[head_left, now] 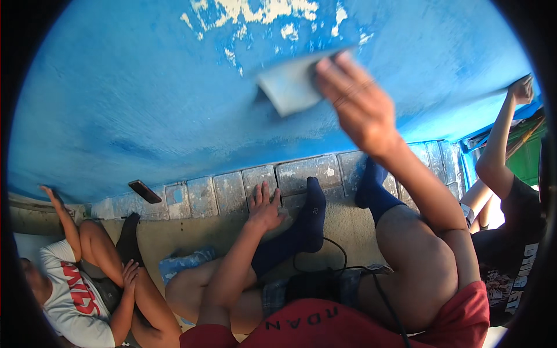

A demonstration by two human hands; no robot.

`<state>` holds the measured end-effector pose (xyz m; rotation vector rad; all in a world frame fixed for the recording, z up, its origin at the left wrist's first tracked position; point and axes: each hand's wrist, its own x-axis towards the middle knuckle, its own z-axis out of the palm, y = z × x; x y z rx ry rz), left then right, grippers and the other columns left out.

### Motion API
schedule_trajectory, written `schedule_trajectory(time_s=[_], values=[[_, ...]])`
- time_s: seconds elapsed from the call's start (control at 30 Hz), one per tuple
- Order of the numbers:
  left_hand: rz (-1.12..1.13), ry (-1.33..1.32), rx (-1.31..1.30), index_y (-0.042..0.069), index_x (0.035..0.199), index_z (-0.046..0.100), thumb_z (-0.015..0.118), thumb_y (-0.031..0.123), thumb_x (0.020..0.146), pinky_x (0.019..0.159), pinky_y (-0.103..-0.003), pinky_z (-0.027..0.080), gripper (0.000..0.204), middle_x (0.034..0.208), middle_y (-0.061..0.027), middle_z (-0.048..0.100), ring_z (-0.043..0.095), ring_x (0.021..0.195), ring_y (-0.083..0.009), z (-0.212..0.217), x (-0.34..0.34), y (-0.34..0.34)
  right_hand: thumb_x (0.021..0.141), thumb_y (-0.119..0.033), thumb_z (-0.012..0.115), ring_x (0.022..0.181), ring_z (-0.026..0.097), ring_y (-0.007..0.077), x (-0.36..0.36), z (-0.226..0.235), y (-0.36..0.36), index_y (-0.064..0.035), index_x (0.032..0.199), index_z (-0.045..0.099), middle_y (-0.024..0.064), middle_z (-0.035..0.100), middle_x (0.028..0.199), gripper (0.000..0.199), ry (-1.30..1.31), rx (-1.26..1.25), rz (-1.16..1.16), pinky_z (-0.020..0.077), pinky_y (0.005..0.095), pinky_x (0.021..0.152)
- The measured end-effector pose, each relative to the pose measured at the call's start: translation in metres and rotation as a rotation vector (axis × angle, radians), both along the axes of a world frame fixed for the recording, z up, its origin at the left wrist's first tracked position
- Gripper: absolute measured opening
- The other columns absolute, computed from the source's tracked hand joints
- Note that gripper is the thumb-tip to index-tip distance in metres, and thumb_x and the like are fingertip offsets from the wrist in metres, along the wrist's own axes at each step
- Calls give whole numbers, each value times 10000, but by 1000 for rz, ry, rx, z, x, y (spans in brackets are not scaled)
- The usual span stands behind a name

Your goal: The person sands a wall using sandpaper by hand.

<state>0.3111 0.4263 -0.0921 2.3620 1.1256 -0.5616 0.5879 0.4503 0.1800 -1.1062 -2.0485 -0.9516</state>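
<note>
Blue-painted wall [145, 104] fills the upper two thirds of the frame, its paint flaked to white patches at top centre. Below it runs a strip of grey paving blocks [232, 194], then a tan floor [174, 235] on which we sit.

Our right hand [357, 104], upper centre-right, presses a grey sheet of sandpaper [287, 87] flat against the wall; the fingers [333, 72] lie extended over the sheet's right edge, pinning it rather than curling round it. Our left hand [264, 209], centre frame, rests open, fingers spread, on the paving blocks just beside our dark blue sock [310, 217].

Risk, as we judge it: the sheet is held by pressure alone, so it could slide out from under the fingertips; flaking paint may also come away unevenly.

A dark phone [145, 191] lies on the blocks at centre left. One person in a white shirt [78, 301] sits at lower left, another in a black shirt [513, 255] at the right edge reaches up to the wall.

Hard to make out: the sheet is motion-blurred, its texture unreadable. The black cable [348, 268] in our lap runs out of the lower edge of the frame, so its far end is unseen.
</note>
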Motion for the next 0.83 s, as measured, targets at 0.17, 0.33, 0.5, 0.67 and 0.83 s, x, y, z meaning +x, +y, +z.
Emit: schedule_trajectory(time_s=[0.17,0.33,0.5,0.67,0.83], values=[[-17,12,-34,168,1570,317,608,521,914,1198,-612,138,800,1648,-272,17,28,1515,-490,1,-2,7,751,135,650,1244,607,354,4,7,1,-13,1138,732,156,662,1297,422,103,125,-18,517,418,1034],[-79,96,-13,253,1543,388,597,524,917,1199,-614,146,713,1654,-255,34,42,1515,-486,6,2,5,785,1,660,1333,534,326,8,-17,3,-35,1116,742,124,607,1384,342,-13,50,2,522,390,1022],[-74,131,-59,297,1546,382,596,498,934,1209,-586,140,680,1666,-221,-17,27,1527,-458,15,2,2,785,-57,686,1319,545,318,7,-1,-3,-17,1071,741,127,608,1378,294,43,86,-79,515,403,1025],[-144,185,-56,299,1542,388,583,516,927,1197,-624,136,681,1651,-263,-10,62,1508,-503,14,3,2,753,-25,695,1307,553,325,-4,-20,0,-24,1037,732,113,622,1358,286,-37,-23,23,527,442,950],[-142,164,-54,299,1543,387,589,519,922,1199,-623,126,689,1649,-269,-12,62,1507,-506,12,1,0,718,-82,739,1296,555,323,4,1,-1,-66,1076,736,97,623,1363,359,-13,118,-51,504,419,891]])
